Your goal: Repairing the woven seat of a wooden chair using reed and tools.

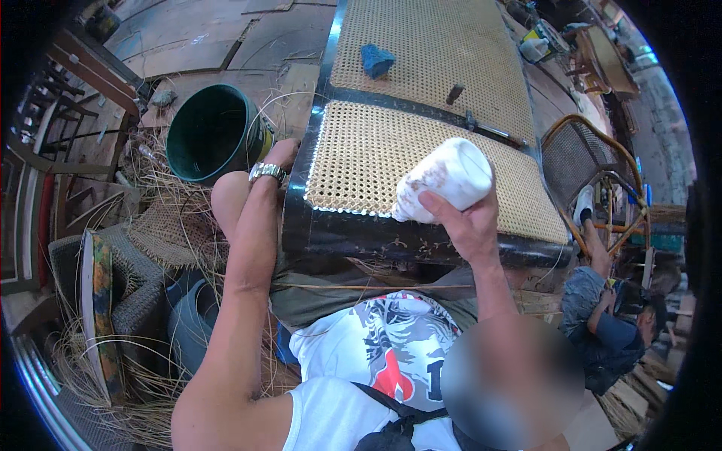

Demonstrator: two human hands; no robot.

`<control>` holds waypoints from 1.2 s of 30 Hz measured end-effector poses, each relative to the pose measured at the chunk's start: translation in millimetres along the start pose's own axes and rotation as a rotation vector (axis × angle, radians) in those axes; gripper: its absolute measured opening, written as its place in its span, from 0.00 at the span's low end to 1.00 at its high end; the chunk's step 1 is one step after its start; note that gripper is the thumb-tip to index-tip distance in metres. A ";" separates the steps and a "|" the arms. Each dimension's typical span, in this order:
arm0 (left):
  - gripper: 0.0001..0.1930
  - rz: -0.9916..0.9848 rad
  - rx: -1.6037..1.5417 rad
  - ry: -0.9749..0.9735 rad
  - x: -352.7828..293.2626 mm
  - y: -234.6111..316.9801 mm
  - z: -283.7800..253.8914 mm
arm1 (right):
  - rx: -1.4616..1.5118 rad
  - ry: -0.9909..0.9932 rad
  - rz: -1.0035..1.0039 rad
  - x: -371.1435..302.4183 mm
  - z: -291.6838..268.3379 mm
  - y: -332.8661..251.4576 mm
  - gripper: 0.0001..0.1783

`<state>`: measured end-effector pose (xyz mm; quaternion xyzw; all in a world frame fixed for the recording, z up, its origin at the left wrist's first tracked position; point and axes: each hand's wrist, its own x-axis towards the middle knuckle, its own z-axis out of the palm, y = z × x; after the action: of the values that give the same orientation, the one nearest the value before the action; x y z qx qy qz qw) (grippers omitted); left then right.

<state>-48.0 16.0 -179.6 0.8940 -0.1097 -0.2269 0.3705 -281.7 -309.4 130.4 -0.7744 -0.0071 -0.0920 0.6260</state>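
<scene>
My right hand (470,225) is wrapped round a white plastic bottle (459,174) with brownish smears. The bottle tilts down to the left, its narrow end at the near edge of a woven cane panel (368,150). A white glue-like line (342,211) runs along that edge, left of the bottle tip. Black, glossy wood (338,233) frames the cane. My left hand (283,153), below a metal wristwatch (268,174), rests at the frame's left side; its fingers are mostly hidden. Farther back on the cane lie a slim dark tool (496,132), a small dark block (455,94) and a blue cloth (377,61).
A dark green bucket (214,135) stands left of the frame, among loose cane strands (143,353). A grey woven chair (150,278) is at the lower left. To the right are a rattan chair (594,165) and another person (609,323), seated low.
</scene>
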 end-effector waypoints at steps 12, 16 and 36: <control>0.20 -0.046 0.044 -0.041 -17.5 19.5 -11.1 | 0.738 0.387 0.211 55.9 -79.5 29.0 0.30; 0.20 -0.062 0.181 -0.027 -25.4 33.9 -15.9 | 1.193 0.446 0.083 26.6 -208.0 52.9 0.31; 0.24 -0.167 -0.007 -0.132 -100.8 125.4 -87.0 | 0.718 0.915 0.352 -256.6 -431.6 136.1 0.30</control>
<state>-97.1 18.1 -3.4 0.8818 -0.0582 -0.3155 0.3457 -574.5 -731.0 45.8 -0.3860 0.3604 -0.3027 0.7934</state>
